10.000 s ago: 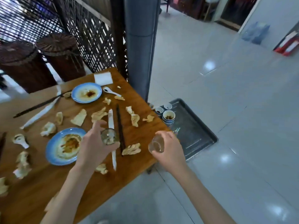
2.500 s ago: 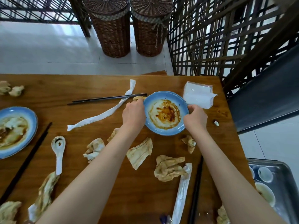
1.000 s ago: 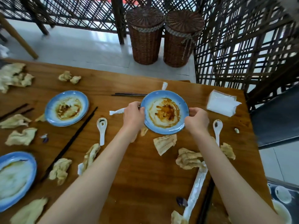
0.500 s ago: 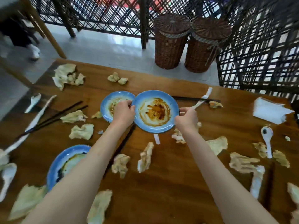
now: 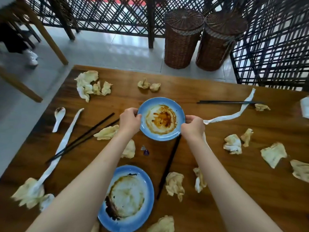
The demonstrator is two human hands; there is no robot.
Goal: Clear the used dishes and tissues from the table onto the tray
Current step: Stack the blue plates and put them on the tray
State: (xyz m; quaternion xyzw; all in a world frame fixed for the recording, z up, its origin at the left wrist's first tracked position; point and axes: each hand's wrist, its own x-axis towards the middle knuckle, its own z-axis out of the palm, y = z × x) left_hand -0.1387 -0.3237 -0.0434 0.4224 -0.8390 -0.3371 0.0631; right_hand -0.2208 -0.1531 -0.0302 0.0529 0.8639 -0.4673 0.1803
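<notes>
A small blue plate (image 5: 161, 118) smeared with brown sauce is at the middle of the wooden table (image 5: 242, 195). My left hand (image 5: 129, 122) grips its left rim and my right hand (image 5: 193, 127) grips its right rim. A bigger blue plate (image 5: 127, 198) with sauce residue lies near me between my forearms. Crumpled used tissues lie scattered about, among them a heap (image 5: 88, 84) at the far left, one (image 5: 173, 183) near my right forearm and one (image 5: 273, 154) at the right. The tray is out of view.
Black chopsticks lie at the left (image 5: 83, 136), under the held plate (image 5: 168, 166) and at the far right (image 5: 229, 102). A white spoon (image 5: 58, 117) and paper sleeves (image 5: 66, 139) lie at the left. Two wicker baskets (image 5: 182, 39) stand beyond the table by a lattice screen.
Both hands carried the sauce-smeared plate leftward across the table. The small plate that lay beside it half a second ago is no longer visible where the held plate now is.
</notes>
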